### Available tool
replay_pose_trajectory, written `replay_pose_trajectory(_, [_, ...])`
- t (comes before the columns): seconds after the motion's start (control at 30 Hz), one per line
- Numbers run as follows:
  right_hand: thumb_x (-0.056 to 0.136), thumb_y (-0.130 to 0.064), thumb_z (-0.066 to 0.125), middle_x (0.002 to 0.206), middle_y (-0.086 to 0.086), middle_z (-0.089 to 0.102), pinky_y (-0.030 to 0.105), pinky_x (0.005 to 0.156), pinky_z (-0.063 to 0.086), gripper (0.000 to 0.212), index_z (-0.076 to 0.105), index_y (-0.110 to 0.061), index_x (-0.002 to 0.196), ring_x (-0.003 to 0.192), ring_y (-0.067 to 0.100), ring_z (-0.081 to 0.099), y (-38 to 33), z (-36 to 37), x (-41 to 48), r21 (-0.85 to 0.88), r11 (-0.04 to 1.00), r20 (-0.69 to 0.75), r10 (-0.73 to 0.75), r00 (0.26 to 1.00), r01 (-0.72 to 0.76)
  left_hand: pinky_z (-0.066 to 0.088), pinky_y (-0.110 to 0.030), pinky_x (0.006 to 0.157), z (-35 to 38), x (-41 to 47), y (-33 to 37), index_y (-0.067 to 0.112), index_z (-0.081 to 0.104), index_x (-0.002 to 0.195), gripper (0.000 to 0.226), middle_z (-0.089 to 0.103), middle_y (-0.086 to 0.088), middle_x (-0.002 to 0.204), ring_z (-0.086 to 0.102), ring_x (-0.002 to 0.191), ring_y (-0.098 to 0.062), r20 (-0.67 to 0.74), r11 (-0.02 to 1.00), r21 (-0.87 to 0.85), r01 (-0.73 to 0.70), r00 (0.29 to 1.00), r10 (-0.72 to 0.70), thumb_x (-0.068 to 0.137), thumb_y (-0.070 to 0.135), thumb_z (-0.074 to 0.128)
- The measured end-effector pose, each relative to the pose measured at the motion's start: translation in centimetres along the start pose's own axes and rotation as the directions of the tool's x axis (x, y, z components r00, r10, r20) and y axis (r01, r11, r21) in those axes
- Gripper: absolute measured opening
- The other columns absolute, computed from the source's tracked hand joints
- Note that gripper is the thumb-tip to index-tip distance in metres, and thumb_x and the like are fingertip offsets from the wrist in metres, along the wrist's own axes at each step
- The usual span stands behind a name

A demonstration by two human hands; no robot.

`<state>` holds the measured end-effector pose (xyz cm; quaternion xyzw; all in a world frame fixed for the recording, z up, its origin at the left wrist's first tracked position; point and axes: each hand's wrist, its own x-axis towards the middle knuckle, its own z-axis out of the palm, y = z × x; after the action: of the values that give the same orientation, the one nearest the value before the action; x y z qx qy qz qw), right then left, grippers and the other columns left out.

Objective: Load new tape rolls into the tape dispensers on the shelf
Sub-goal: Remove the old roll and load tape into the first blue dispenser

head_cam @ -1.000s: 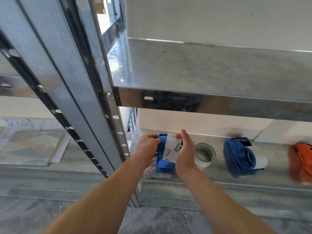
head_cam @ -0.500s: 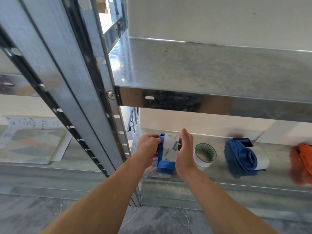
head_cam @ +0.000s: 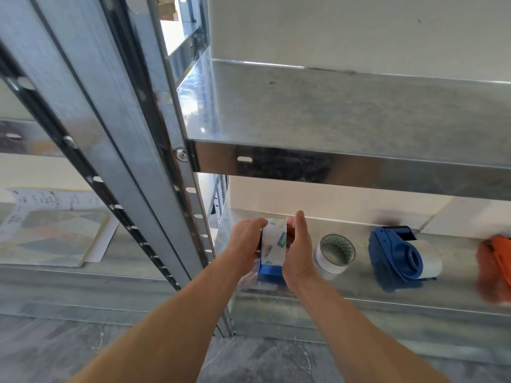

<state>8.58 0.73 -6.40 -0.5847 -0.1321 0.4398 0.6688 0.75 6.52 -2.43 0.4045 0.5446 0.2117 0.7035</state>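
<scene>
Item under handling: a tape roll [head_cam: 273, 244], white-wrapped with a printed label, standing on edge in a blue tape dispenser [head_cam: 269, 272]. Only the base of the dispenser shows below the roll. The unit sits at the left front of the lower shelf [head_cam: 359, 288], just inside the upright post [head_cam: 177, 189].

Left hand [head_cam: 246, 240]: fingers curled over the upper left edge of the roll, palm against the dispenser's left side; it grips the dispenser. Right hand [head_cam: 298, 252]: back toward the camera, thumb raised, cupped against the right side of the roll, with curled fingers partly visible behind the roll; it holds the roll. The unit is closed in between the two hands.

Just to the right of the right hand, a loose tape roll [head_cam: 335, 254] lies tilted on the same shelf, its core open to view. Further right, apart from it, a second blue dispenser [head_cam: 398, 257] lies on its side with a white roll fitted. Near the right edge, an orange dispenser [head_cam: 495, 262], blurred; its load cannot be determined.

The upper shelf [head_cam: 331, 114] of galvanised metal overhangs the work area. On the neighbouring shelf bay to the left lie papers [head_cam: 55, 225], one handwritten sheet under a patterned one. Grey marbled floor [head_cam: 249, 360] below.
</scene>
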Motion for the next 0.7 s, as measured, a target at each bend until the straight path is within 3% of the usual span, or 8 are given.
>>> replay_pose_trajectory(0.13, [0.073, -0.080, 0.050, 0.088, 0.019, 0.065, 0.036, 0.064, 0.054, 0.093, 0.056, 0.007, 0.105, 0.077, 0.030, 0.066, -0.1, -0.2, -0.3, 0.020, 1.000, 0.036, 0.019, 0.999, -0.019, 0.055, -0.044, 0.070, 0.2, 0.2, -1.0, 0.005, 0.058, 0.102, 0.011, 0.066, -0.016, 0.085, 0.066, 0.076, -0.031, -0.019, 0.999, -0.040, 0.006, 1.000, -0.007, 0.093, 0.010, 0.055])
replay_pose_trajectory(0.27, [0.099, -0.058, 0.040, 0.072, 0.002, 0.072, 0.038, 0.071, 0.053, 0.055, 0.066, -0.010, 0.087, 0.069, 0.019, 0.068, 0.2, -1.2, -0.1, 0.038, 0.999, -0.008, -0.010, 1.000, 0.011, 0.057, -0.052, 0.080, 0.1, 0.5, -1.8, 0.008, 0.055, 0.104, 0.013, 0.065, -0.018, 0.094, 0.065, 0.081, -0.031, -0.029, 0.998, -0.043, 0.041, 0.999, -0.042, 0.092, 0.002, 0.057])
replay_pose_trajectory(0.37, [0.105, -0.048, 0.030, 0.069, -0.004, 0.073, 0.033, 0.067, 0.053, 0.053, 0.067, -0.017, 0.084, 0.065, 0.011, 0.070, 0.6, -2.2, -0.2, 0.007, 1.000, -0.038, 0.018, 0.999, -0.018, 0.058, -0.048, 0.074, 0.1, 0.6, -2.6, 0.006, 0.054, 0.115, 0.024, 0.066, -0.019, 0.100, 0.067, 0.085, -0.032, -0.031, 1.000, -0.001, 0.023, 0.999, -0.023, 0.091, 0.003, 0.058])
replay_pose_trajectory(0.47, [0.108, -0.040, 0.028, 0.066, -0.003, 0.072, 0.038, 0.072, 0.052, 0.055, 0.068, -0.017, 0.079, 0.062, 0.011, 0.068, 0.8, -2.9, -0.3, 0.030, 0.998, -0.062, 0.053, 0.997, -0.051, 0.058, -0.040, 0.066, 0.5, 0.5, -3.4, 0.010, 0.054, 0.117, 0.028, 0.067, -0.017, 0.105, 0.069, 0.090, -0.031, -0.034, 0.998, 0.069, -0.001, 0.999, 0.004, 0.091, 0.008, 0.062])
replay_pose_trajectory(0.57, [0.107, -0.032, 0.031, 0.066, -0.007, 0.069, 0.029, 0.062, 0.052, 0.045, 0.065, -0.016, 0.082, 0.056, 0.001, 0.065, 0.4, -3.0, -0.5, 0.004, 0.997, -0.102, 0.079, 0.992, -0.079, 0.060, -0.046, 0.076, 1.0, 0.4, -3.8, 0.014, 0.054, 0.120, 0.030, 0.065, -0.013, 0.108, 0.068, 0.092, -0.029, -0.060, 0.993, 0.110, -0.031, 0.997, 0.037, 0.091, 0.015, 0.063])
replay_pose_trajectory(0.63, [0.100, -0.042, 0.041, 0.075, -0.001, 0.070, 0.039, 0.069, 0.059, 0.033, 0.064, -0.020, 0.089, 0.069, 0.013, 0.071, 0.8, -3.1, -0.2, 0.001, 0.992, -0.128, 0.128, 0.983, -0.129, 0.058, -0.051, 0.082, 1.1, 0.2, -4.0, 0.013, 0.056, 0.121, 0.030, 0.065, -0.011, 0.109, 0.067, 0.095, -0.028, -0.070, 0.989, 0.143, -0.049, 0.996, 0.060, 0.091, 0.018, 0.061])
replay_pose_trajectory(0.7, [0.085, -0.057, 0.046, 0.093, 0.009, 0.074, 0.060, 0.089, 0.056, 0.035, 0.067, -0.029, 0.089, 0.089, 0.034, 0.073, 1.8, -3.7, 0.4, 0.021, 0.984, -0.132, 0.178, 0.975, -0.177, 0.058, -0.050, 0.082, 1.2, -0.1, -4.2, 0.010, 0.062, 0.115, 0.025, 0.068, -0.012, 0.106, 0.068, 0.092, -0.027, -0.049, 0.986, 0.157, -0.052, 0.997, 0.061, 0.092, 0.018, 0.059])
